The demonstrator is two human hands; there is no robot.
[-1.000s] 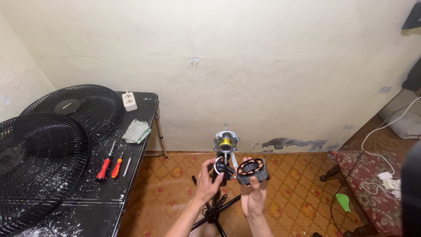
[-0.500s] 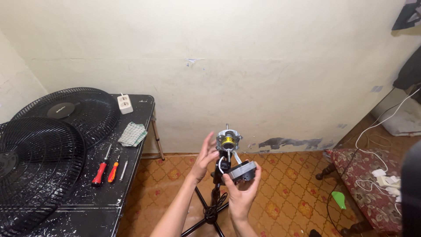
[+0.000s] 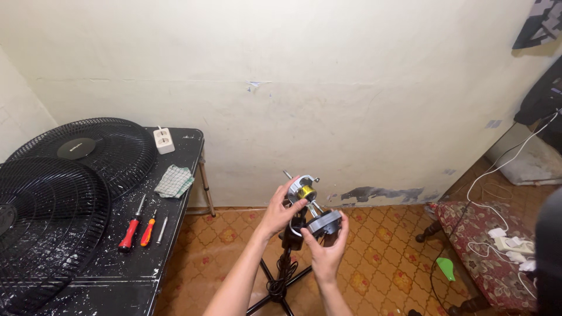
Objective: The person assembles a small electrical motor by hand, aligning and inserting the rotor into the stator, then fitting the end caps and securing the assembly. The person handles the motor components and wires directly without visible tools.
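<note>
- Since 0.5 s ago, right hand [image 3: 325, 253] lifted the grey housing [image 3: 324, 222] closer to the motor [image 3: 303, 191].
- Left hand [image 3: 280, 211] steadies motor, fingers wrapped; right fingers cup housing.

Table at nine o'clock – stand at six

Grilles [image 3: 52, 193], screwdrivers [image 3: 137, 225], cloth [image 3: 174, 181] on table [image 3: 170, 257]; motor [image 3: 304, 193] atop stand [image 3: 284, 281] – bench [image 3: 486, 257] at three.
</note>
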